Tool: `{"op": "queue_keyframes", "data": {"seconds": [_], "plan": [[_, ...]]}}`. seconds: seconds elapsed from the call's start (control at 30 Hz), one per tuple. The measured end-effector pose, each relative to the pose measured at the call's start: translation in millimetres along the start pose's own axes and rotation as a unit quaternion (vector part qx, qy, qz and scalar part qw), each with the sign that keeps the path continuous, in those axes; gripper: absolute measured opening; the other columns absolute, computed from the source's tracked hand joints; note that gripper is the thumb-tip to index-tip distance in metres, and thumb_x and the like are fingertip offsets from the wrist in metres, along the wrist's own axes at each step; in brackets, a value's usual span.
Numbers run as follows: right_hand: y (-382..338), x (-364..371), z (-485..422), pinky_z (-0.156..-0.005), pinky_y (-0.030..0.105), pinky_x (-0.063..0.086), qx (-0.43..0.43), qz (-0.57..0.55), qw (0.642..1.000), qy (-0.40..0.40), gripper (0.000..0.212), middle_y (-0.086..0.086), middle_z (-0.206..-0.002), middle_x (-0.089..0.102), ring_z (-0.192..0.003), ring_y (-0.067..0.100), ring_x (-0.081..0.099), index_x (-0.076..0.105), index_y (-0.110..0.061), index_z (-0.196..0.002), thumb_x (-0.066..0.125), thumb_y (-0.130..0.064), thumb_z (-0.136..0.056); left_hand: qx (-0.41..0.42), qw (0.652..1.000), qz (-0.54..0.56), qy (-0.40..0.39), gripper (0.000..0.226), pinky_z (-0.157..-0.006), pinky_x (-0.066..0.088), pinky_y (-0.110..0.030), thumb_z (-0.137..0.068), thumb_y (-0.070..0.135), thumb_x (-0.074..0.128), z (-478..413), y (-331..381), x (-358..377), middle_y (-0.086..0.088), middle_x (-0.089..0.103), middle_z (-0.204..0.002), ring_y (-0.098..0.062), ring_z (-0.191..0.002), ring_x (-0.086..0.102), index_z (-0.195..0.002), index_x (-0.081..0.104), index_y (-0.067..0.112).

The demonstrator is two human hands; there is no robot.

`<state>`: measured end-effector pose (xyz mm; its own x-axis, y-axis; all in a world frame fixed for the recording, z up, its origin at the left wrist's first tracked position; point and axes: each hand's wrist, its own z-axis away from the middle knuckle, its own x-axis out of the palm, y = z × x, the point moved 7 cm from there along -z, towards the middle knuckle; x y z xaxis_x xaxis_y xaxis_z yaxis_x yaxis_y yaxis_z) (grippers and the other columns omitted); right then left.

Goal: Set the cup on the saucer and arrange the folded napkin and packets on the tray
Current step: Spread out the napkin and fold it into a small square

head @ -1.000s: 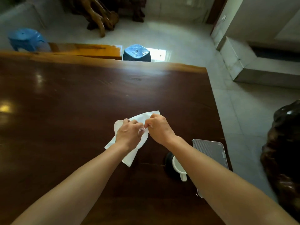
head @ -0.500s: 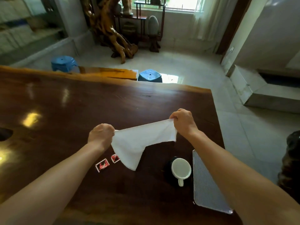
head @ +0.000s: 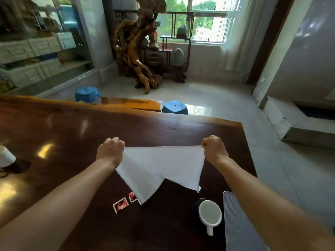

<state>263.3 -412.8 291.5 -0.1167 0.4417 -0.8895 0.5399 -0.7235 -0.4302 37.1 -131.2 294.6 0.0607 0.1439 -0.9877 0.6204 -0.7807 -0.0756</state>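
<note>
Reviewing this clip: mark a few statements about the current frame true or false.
1. The left hand and right hand hold the thin white napkin spread in the air between them. True.
2. The two red packets lie on the grey ribbed tray. False: they lie on the dark wooden table.
3. The white handled cup stands on the tray. False: it stands left of the tray, off it.
4. The cup's handle points toward the person. True.
</note>
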Motion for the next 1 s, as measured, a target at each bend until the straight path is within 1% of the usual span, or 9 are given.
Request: {"op": "queue_keyframes", "data": {"seconds": [0.1, 0.2, 0.3, 0.4, 0.5, 0.6, 0.73, 0.83, 1.0], "plan": [[-15.5, -19.1, -26.0, -0.088, 0.039, 0.053, -0.011, 0.008, 0.999, 0.029, 0.026, 0.018, -0.105, 0.063, -0.098, 0.035, 0.064, 0.074, -0.003, -0.095, 0.053, 0.01, -0.087, 0.004, 0.999, -0.023, 0.028, 0.026, -0.08, 0.055, -0.04, -0.093, 0.002, 0.049, -31.3, -8.9, -26.6, -0.005, 0.061, -0.099, -0.029, -0.099, 0.062, -0.1, 0.07, 0.015], [-34.3, -39.7, -53.8, -0.09, 0.038, 0.052, -0.028, 0.02, 0.998, 0.056, 0.027, 0.02, -0.107, 0.066, -0.1, 0.035, 0.063, 0.074, -0.001, -0.099, 0.053, 0.011, -0.087, -0.001, 0.998, 0.0, 0.064, 0.022, -0.081, 0.056, -0.04, -0.092, -0.001, 0.052, -63.3, -20.6, -57.1, -0.009, 0.061, -0.099, -0.03, -0.097, 0.063, -0.1, 0.071, 0.009], [-52.2, -60.6, -78.8, -0.087, 0.04, 0.055, -0.039, 0.023, 0.995, 0.087, 0.026, 0.019, -0.101, 0.066, -0.094, 0.033, 0.064, 0.075, -0.002, -0.096, 0.053, 0.01, -0.088, 0.002, 0.99, 0.025, 0.138, 0.015, -0.076, 0.06, -0.039, -0.092, 0.001, 0.06, -90.6, -29.8, -91.7, -0.013, 0.065, -0.098, -0.03, -0.092, 0.068, -0.096, 0.073, 0.006], [-64.2, -83.7, -97.7, -0.081, 0.042, 0.055, -0.041, 0.012, 0.991, 0.126, 0.023, 0.019, -0.095, 0.065, -0.086, 0.035, 0.065, 0.075, -0.001, -0.09, 0.055, 0.01, -0.087, -0.003, 0.982, 0.043, 0.185, 0.014, -0.072, 0.057, -0.045, -0.092, 0.002, 0.06, -113.1, -41.1, -121.8, -0.017, 0.066, -0.099, -0.037, -0.09, 0.068, -0.095, 0.073, 0.006], [-73.6, -104.3, -106.6, -0.079, 0.041, 0.056, -0.06, 0.001, 0.984, 0.168, 0.021, 0.019, -0.094, 0.066, -0.084, 0.034, 0.066, 0.076, -0.001, -0.092, 0.058, 0.007, -0.09, -0.006, 0.973, 0.08, 0.216, 0.017, -0.072, 0.054, -0.052, -0.09, -0.005, 0.056, -127.3, -55.7, -143.2, -0.023, 0.063, -0.096, -0.046, -0.088, 0.065, -0.092, 0.072, 0.002], [-80.1, -113.0, -102.2, -0.077, 0.037, 0.055, -0.079, 0.009, 0.979, 0.19, 0.019, 0.019, -0.095, 0.067, -0.082, 0.033, 0.066, 0.077, -0.003, -0.095, 0.06, 0.004, -0.092, 0.001, 0.969, 0.102, 0.226, 0.02, -0.074, 0.054, -0.054, -0.086, -0.01, 0.054, -124.7, -66.3, -148.4, -0.023, 0.061, -0.095, -0.046, -0.089, 0.062, -0.091, 0.07, 0.001], [-61.7, -83.7, -76.8, -0.081, 0.044, 0.056, -0.065, -0.006, 0.987, 0.148, 0.023, 0.02, -0.099, 0.066, -0.086, 0.035, 0.066, 0.077, -0.002, -0.093, 0.058, 0.01, -0.089, -0.005, 0.975, 0.068, 0.209, 0.02, -0.072, 0.055, -0.052, -0.083, -0.008, 0.059, -83.4, -69.5, -114.6, -0.021, 0.064, -0.098, -0.045, -0.092, 0.063, -0.091, 0.072, 0.005], [-38.7, -36.0, -44.2, -0.089, 0.044, 0.054, -0.041, -0.004, 0.996, 0.084, 0.023, 0.02, -0.105, 0.066, -0.096, 0.036, 0.065, 0.077, -0.003, -0.095, 0.059, 0.01, -0.087, -0.015, 0.985, 0.066, 0.161, 0.024, -0.08, 0.054, -0.052, -0.083, -0.007, 0.057, -41.8, -70.9, -61.0, -0.02, 0.066, -0.1, -0.045, -0.094, 0.063, -0.093, 0.074, 0.007], [7.7, 55.3, 26.1, -0.077, 0.035, 0.051, 0.014, -0.015, 0.999, -0.034, 0.025, 0.014, -0.098, 0.064, -0.09, 0.036, 0.063, 0.077, -0.009, -0.086, 0.058, 0.007, -0.084, -0.075, 0.993, 0.089, 0.02, 0.028, -0.078, 0.054, -0.046, -0.088, -0.002, 0.052, 39.5, -75.0, 44.7, -0.012, 0.063, -0.104, -0.037, -0.102, 0.059, -0.096, 0.074, 0.014]]}}
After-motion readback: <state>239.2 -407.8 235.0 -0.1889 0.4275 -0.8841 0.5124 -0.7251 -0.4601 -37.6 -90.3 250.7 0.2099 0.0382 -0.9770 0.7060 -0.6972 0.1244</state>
